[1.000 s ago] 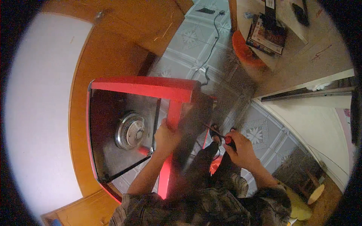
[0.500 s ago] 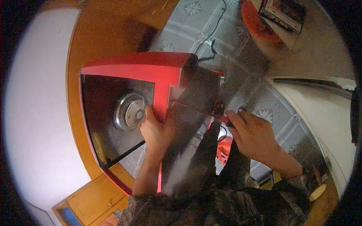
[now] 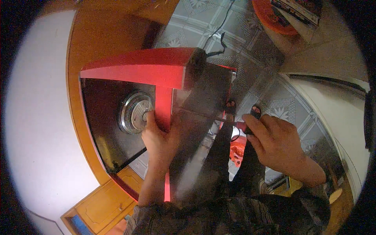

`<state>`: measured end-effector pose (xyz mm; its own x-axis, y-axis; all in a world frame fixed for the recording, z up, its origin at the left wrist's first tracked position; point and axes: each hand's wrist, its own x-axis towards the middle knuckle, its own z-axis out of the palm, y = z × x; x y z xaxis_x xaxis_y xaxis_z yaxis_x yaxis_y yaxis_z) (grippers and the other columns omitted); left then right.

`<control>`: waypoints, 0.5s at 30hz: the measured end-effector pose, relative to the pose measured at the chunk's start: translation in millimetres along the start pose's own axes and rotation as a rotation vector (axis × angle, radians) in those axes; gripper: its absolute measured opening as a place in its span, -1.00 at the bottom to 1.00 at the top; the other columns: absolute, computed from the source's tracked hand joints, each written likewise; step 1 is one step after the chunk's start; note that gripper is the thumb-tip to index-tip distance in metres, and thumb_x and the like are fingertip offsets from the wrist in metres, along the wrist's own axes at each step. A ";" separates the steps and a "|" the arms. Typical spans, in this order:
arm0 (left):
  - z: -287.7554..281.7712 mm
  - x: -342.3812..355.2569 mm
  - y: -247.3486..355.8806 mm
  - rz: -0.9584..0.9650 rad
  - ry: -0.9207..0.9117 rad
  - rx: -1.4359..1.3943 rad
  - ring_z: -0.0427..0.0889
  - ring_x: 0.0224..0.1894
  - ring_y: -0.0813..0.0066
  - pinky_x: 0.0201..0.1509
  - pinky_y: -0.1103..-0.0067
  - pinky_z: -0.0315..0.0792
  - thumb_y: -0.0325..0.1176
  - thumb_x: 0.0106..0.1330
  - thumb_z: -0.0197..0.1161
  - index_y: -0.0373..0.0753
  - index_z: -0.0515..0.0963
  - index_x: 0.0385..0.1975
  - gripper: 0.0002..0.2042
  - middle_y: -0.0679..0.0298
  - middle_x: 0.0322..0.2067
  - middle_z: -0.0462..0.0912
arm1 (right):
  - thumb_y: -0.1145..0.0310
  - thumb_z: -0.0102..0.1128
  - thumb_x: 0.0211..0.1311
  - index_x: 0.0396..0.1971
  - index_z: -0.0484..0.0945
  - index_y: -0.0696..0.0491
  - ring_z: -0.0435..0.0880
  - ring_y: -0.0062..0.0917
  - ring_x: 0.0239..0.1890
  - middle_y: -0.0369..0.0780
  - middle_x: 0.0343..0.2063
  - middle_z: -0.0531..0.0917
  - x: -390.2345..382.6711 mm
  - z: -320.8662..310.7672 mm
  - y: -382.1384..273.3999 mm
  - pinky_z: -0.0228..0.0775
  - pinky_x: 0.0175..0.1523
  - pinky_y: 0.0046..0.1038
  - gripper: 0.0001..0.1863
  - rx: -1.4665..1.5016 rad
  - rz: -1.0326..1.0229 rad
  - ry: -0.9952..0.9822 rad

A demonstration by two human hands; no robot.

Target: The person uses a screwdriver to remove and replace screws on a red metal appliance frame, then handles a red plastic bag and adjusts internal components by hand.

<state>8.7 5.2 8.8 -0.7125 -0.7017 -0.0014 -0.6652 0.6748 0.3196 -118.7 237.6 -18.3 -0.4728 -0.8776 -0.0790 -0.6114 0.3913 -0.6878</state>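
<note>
A red-framed appliance with a dark panel, which looks like a gas stove [image 3: 170, 70], stands tilted up in front of me. A round metal burner [image 3: 135, 112] sits in its dark panel. My left hand [image 3: 158, 143] grips the red edge beside the burner, thumb on the panel side and the other fingers hidden. On the other side, my right hand [image 3: 276, 141] is closed around the red handle of a screwdriver [image 3: 240, 126]. Its long thin shaft points left across the stove's dark underside. Where the tip meets the stove is too dim to make out.
A black cord [image 3: 223, 29] runs over the patterned tile floor [image 3: 196, 23] beyond the stove. At far right are an orange basin [image 3: 270, 19] and a box [image 3: 297, 11]. A wooden cabinet [image 3: 102, 199] stands at lower left, and my feet [image 3: 255, 111] show below the right hand.
My right hand has shifted a little to the right with the screwdriver, and more of its shaft shows. My left hand keeps its grip on the stove edge. The view has shifted slightly.
</note>
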 end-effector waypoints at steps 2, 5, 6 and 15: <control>1.2 -0.3 -0.4 0.007 0.001 -0.023 0.58 -0.55 0.01 -0.49 0.37 0.42 -0.27 0.06 0.29 -0.31 0.38 -0.45 -0.73 0.00 -0.62 0.53 | 0.35 0.22 -0.02 -0.04 0.40 0.06 0.57 -0.32 -0.44 -0.16 -0.42 0.51 -0.5 -1.5 3.0 0.45 -0.37 -0.35 -0.53 -0.038 0.001 -0.052; -0.7 -0.3 -1.2 0.006 -0.004 -0.019 0.57 -0.55 -0.02 -0.48 0.36 0.42 -0.28 0.03 0.30 -0.31 0.37 -0.47 -0.73 -0.01 -0.62 0.53 | 0.35 0.23 -0.02 -0.04 0.41 0.06 0.55 -0.35 -0.46 -0.19 -0.45 0.48 -1.2 1.2 3.3 0.43 -0.39 -0.37 -0.53 -0.023 0.006 -0.072; -1.7 -0.4 -1.6 0.001 -0.016 0.005 0.56 -0.55 -0.03 -0.48 0.35 0.42 -0.29 0.01 0.31 -0.30 0.37 -0.47 -0.72 -0.02 -0.62 0.52 | 0.35 0.23 -0.02 -0.04 0.41 0.06 0.55 -0.35 -0.46 -0.19 -0.45 0.48 -1.1 1.6 2.6 0.43 -0.39 -0.37 -0.53 -0.022 0.003 -0.072; -0.6 -0.1 -2.3 -0.025 -0.006 -0.020 0.56 -0.55 0.01 -0.48 0.35 0.40 -0.32 -0.04 0.33 -0.31 0.39 -0.47 -0.73 0.01 -0.63 0.52 | 0.37 0.22 -0.04 -0.05 0.41 0.08 0.51 -0.36 -0.50 -0.20 -0.48 0.47 0.2 0.3 1.6 0.38 -0.43 -0.36 -0.54 -0.039 -0.055 0.015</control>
<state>10.5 3.6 8.6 -0.6973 -0.7166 -0.0154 -0.6781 0.6525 0.3381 -119.6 237.9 -19.6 -0.4465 -0.8942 -0.0309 -0.6611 0.3530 -0.6620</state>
